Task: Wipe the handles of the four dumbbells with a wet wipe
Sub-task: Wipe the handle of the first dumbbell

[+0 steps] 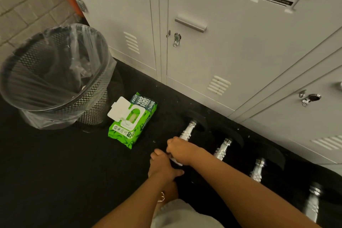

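We curl our right hand (180, 151) round the wipe (175, 162) on the first dumbbell's handle (187, 131), right of the pack (132, 120); left hand (162, 166) grips its near end. Best wipe the handle's full length, turning it.

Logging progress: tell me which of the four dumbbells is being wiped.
The leftmost dumbbell, nearest the wipes pack. Only its handle has hands on it: the right hand grips it with a wipe, the left hand holds its near end.

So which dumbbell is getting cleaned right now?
Find the white lockers; four dumbbells lie in a row on the black floor before them. It is the dumbbell at the row's left end, nearest the green wipes pack. Only this one has the right hand and left hand on it.
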Motion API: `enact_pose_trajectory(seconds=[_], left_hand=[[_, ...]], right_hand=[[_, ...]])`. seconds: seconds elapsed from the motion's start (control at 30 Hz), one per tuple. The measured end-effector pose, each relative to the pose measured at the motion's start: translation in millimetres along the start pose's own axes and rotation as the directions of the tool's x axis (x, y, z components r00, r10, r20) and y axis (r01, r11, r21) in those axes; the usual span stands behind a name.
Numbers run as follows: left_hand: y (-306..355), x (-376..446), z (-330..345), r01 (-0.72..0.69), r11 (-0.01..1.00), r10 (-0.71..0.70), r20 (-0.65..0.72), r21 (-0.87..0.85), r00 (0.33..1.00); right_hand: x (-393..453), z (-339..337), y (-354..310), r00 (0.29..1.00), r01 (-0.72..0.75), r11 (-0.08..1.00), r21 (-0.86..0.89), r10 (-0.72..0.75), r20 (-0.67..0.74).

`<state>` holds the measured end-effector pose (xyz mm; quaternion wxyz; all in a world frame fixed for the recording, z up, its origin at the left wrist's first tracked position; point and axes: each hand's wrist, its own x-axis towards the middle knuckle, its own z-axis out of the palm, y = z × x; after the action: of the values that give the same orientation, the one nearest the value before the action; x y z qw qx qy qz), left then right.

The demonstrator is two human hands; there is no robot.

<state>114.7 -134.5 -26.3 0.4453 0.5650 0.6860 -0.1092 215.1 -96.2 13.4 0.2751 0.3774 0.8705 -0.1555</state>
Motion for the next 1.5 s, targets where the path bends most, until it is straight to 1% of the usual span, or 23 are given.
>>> enact_pose_trajectory(seconds=[0.1,0.17,0.23,0.33,0.47,0.53,0.6,0.7,0.77,0.87,0.9,1.0,1.13,1.2,1.27,1.3,1.4,1.43,1.5], left_hand=[[-1,1,-1,0.004,1.000,-0.004,0.012,0.004,1.000],[-1,1,-1,0.008,1.000,-0.008,0.017,0.009,1.000],[-2,3,1,-0.001,1.000,0.000,0.015,0.018,1.000],[-2,3,2,-0.001,1.000,0.001,0.012,0.019,1.000],[-2,4,-1,0.012,1.000,-0.012,0.052,0.005,0.999],[-1,4,-2,0.005,1.000,-0.006,0.042,0.018,0.999],[-1,5,-2,0.002,1.000,-0.003,0.038,0.026,0.999],[-2,5,-2,0.011,1.000,-0.013,0.065,0.026,0.998],[-2,5,-3,0.005,1.000,-0.007,0.064,0.025,0.998],[-2,4,-3,0.001,0.999,-0.003,0.051,0.032,0.999],[-1,3,-3,0.000,1.000,-0.001,0.048,0.024,0.999],[-2,4,-3,-0.017,1.000,0.017,0.056,0.014,0.998],[0,2,-5,0.009,0.999,-0.011,0.067,0.036,0.998],[1,2,-4,0.013,0.999,-0.015,0.065,0.032,0.998],[1,2,-4,0.014,0.999,-0.016,0.071,0.028,0.997],[1,1,-4,0.016,0.999,-0.018,0.072,0.033,0.997],[3,0,-5,0.021,0.996,-0.026,0.053,0.083,0.998],[3,0,-5,0.024,0.996,-0.029,0.055,0.092,0.998],[3,0,-5,0.030,0.995,-0.036,0.058,0.100,0.998]], right_hand=[[8,0,-4,0.999,-0.030,1.000,-0.004,0.029,-0.038],[13,0,-8,0.999,-0.044,0.999,-0.022,0.043,-0.024],[14,-1,-8,1.000,-0.026,0.999,-0.038,0.026,-0.014],[16,0,-3,1.000,-0.019,0.999,-0.027,0.019,-0.011],[22,4,-6,0.999,-0.046,0.999,-0.021,0.045,-0.021],[22,8,-7,0.999,-0.036,0.999,-0.037,0.035,-0.027],[19,10,-3,0.999,-0.017,1.000,-0.008,0.016,-0.043],[18,11,0,0.998,0.007,0.999,-0.033,-0.009,-0.057],[20,13,2,0.998,-0.012,0.999,-0.035,0.010,-0.057],[22,17,2,0.994,-0.085,0.996,0.004,0.085,-0.075],[23,18,0,0.994,-0.077,0.997,-0.004,0.077,-0.074],[22,13,-4,1.000,0.006,0.996,-0.088,-0.008,-0.023],[15,11,14,0.998,-0.029,0.994,-0.106,0.022,-0.065],[15,14,10,0.997,-0.016,0.997,-0.081,0.010,-0.070],[15,16,4,0.999,0.025,0.996,-0.088,-0.028,-0.041],[15,16,5,0.998,0.025,0.996,-0.085,-0.030,-0.053],[15,19,19,0.992,-0.053,0.999,-0.006,0.052,-0.115],[16,21,19,0.991,-0.061,0.998,0.025,0.064,-0.121],[17,24,11,0.994,-0.030,0.998,0.057,0.035,-0.099]])
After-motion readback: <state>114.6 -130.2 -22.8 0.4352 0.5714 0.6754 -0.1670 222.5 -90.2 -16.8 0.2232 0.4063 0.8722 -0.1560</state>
